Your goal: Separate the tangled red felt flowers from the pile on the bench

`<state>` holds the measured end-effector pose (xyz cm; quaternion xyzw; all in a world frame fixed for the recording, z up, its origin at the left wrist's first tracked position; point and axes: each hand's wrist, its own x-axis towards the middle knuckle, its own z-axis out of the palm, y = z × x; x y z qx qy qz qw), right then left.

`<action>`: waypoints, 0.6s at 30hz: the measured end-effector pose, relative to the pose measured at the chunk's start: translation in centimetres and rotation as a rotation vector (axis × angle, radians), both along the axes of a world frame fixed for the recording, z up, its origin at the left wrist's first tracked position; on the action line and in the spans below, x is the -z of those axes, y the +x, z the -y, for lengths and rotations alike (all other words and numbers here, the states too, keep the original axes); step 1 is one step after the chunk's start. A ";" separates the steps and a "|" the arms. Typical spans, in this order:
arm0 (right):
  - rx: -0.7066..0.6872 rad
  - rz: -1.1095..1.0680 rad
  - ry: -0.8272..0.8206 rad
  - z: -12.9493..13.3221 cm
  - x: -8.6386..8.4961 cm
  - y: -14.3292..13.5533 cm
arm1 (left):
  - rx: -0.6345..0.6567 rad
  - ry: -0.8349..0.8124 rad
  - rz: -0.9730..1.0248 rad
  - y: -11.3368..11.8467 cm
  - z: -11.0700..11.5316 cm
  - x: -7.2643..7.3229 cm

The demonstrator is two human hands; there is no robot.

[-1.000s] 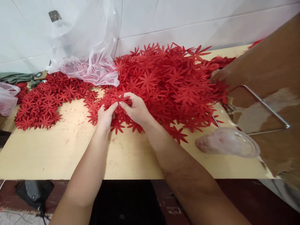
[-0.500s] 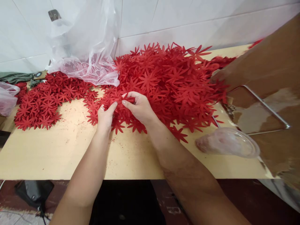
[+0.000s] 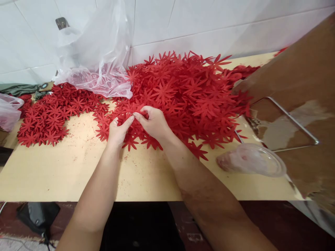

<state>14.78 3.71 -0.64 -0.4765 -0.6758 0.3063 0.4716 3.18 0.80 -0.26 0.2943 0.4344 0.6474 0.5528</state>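
Both hands meet at the front left of a large heap of red flower-shaped cutouts (image 3: 193, 94) with long narrow petals. My left hand (image 3: 119, 129) is closed, its thumb pressing on a red petal piece; the other fingers are hidden beneath. My right hand (image 3: 154, 122) pinches the same red cutout (image 3: 138, 113) between thumb and curled fingers, and the two thumb tips nearly touch. Which layers of the pile belong to the held piece is hard to make out. A flatter spread of darker red cutouts (image 3: 44, 120) lies further left.
A clear plastic bag (image 3: 99, 76) with red pieces inside stands against the tiled wall (image 3: 214, 21). At right a plastic cup (image 3: 248, 159) lies on its side beside a brown board (image 3: 300, 115) with a metal wire frame (image 3: 293, 120). The pale table's (image 3: 146, 181) front edge runs below my forearms.
My hands have drawn closer together, the thumbs now nearly touching on the red piece. The right fingers have curled in more. The view has shifted slightly.
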 end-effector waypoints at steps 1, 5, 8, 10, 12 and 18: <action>0.005 0.002 -0.003 0.0 0.0 0.0 | 0.012 0.002 0.006 0.0 0.1 0.0; -0.075 -0.031 -0.002 -0.3 0.2 0.1 | 0.028 -0.015 0.017 0.0 0.1 -0.1; -0.182 -0.132 -0.029 -0.3 0.2 -0.1 | -0.009 -0.021 0.021 0.0 0.0 0.0; -0.242 -0.206 -0.077 -0.2 0.2 -0.2 | -0.048 -0.036 0.025 0.1 0.0 0.0; -0.280 -0.254 -0.120 -0.2 0.1 -0.2 | -0.081 -0.043 0.033 0.1 -0.1 0.0; -0.181 -0.309 -0.158 -1.1 0.6 1.3 | -0.225 -0.090 0.039 -1.4 -1.2 0.7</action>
